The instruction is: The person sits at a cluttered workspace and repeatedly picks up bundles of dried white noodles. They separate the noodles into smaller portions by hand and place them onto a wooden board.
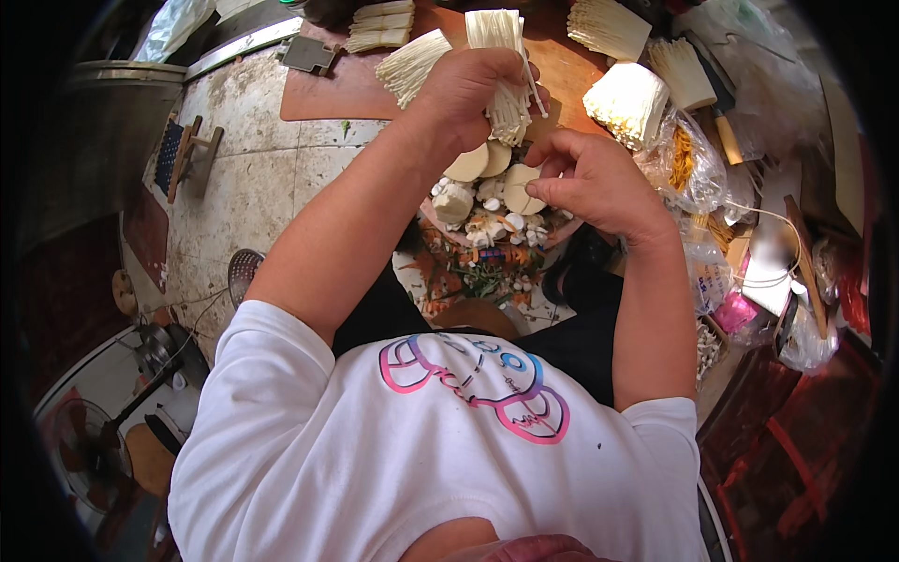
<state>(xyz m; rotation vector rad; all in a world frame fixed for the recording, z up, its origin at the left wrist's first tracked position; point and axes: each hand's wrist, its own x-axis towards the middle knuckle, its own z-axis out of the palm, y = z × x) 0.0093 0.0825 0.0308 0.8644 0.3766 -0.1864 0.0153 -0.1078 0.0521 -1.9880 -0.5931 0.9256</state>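
A bundle of enoki mushrooms (495,31) is gripped in my left hand (460,88) over the near edge of the low table; some stems hang loose at its right side. My right hand (586,183) is just below and to the right, fingers curled and apart, over a basin (458,235) of trimmed round mushroom bases (523,190) and scraps. Whether its fingertips hold a small scrap is not clear. One more enoki bundle (414,67) lies beside my left hand, and a bright one (628,102) lies to the right of my hands.
The orange-brown table (337,91) bears further enoki bundles (607,28). A knife with a wooden handle (728,140) and plastic bags (702,168) crowd the right side. Vegetable scraps (484,277) litter the tiled floor between the legs. A folding stool (189,158) and a fan (91,456) are at left.
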